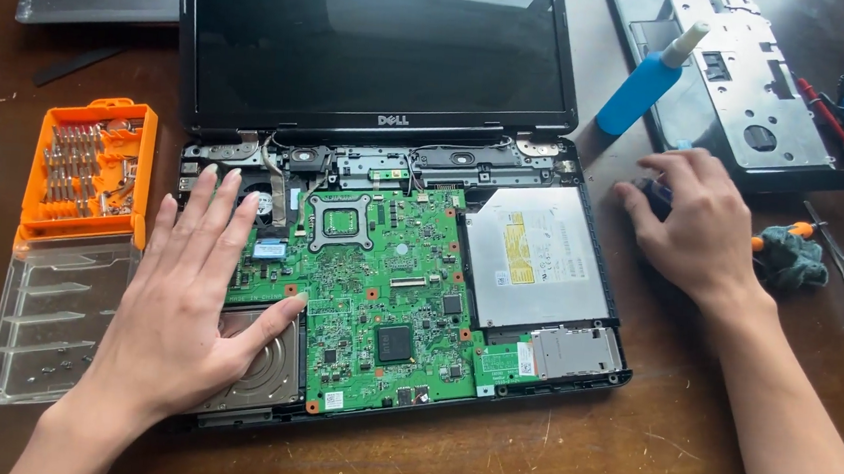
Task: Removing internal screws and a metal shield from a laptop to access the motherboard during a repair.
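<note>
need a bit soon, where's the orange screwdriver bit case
In the head view the orange bit case lies on the table left of the opened laptop, above its clear lid, beside the left hand.

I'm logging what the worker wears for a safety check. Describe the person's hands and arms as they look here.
Both are bare. The left hand and right hand carry no gloves, rings or watch that I can see, and no wrist strap. The forearms show no sleeves up to the frame edge. Fingernails are short and unpainted. No marks or bandages are visible.
</note>
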